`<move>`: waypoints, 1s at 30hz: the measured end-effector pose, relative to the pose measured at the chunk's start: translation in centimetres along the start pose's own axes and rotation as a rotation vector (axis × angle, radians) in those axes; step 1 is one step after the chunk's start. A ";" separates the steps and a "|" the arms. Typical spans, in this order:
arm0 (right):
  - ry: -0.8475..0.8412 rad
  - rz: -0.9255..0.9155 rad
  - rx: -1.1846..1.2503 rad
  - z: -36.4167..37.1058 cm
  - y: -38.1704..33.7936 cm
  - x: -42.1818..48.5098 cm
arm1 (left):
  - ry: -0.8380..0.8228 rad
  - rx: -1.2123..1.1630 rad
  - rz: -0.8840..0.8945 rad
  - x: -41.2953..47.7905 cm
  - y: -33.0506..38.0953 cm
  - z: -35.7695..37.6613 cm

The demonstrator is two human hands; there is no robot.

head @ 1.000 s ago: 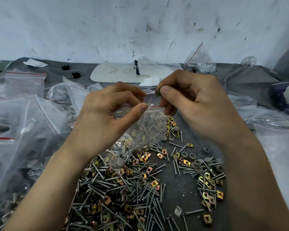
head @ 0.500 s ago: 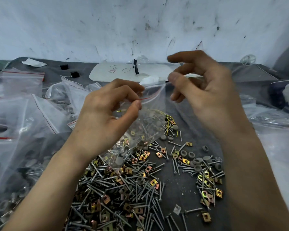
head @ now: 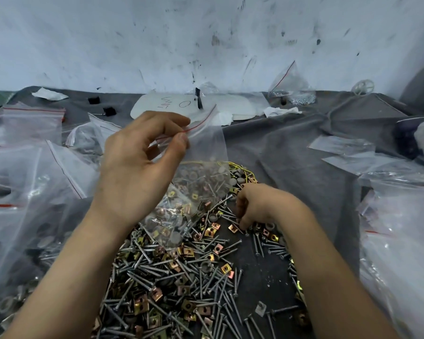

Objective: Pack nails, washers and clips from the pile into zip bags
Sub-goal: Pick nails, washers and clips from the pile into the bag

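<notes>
Pile [head: 181,277]: nails, washers and clips mixed, near centre.
Zip bag [head: 201,182]: part filled, hanging over the pile's far edge; spill likely if the single-corner pinch slips or the mouth sags shut.
Left hand [head: 137,167]: narrow pinch, thumb and forefinger on the bag's red-lined rim.
Right hand [head: 257,206]: curled down into the pile's right side; any catch hidden.

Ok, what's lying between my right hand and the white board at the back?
In the head view, grey washers tangled with yellow wire sit just beyond the right hand, then bare grey cloth up to the white board.
</notes>
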State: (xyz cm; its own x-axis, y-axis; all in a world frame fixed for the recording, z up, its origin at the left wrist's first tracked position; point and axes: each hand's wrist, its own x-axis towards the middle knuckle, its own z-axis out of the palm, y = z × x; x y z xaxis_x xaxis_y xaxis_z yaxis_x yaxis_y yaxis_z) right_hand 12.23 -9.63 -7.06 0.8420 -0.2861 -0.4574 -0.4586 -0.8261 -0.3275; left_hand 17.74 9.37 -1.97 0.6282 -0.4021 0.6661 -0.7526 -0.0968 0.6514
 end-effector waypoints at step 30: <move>0.820 -0.628 0.659 -5.1 -0.2 -6.8 | -0.234 0.014 0.203 -0.8 0.7 1.3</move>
State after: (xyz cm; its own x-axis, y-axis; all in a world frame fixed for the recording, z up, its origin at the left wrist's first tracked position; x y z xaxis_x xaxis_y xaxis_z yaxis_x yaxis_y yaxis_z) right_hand 8.03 -10.01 0.31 0.7893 -0.3436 0.5088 0.2360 -0.5952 -0.7681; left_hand 16.42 8.47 -2.51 0.4037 -0.6128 0.6793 -0.8616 -0.0050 0.5076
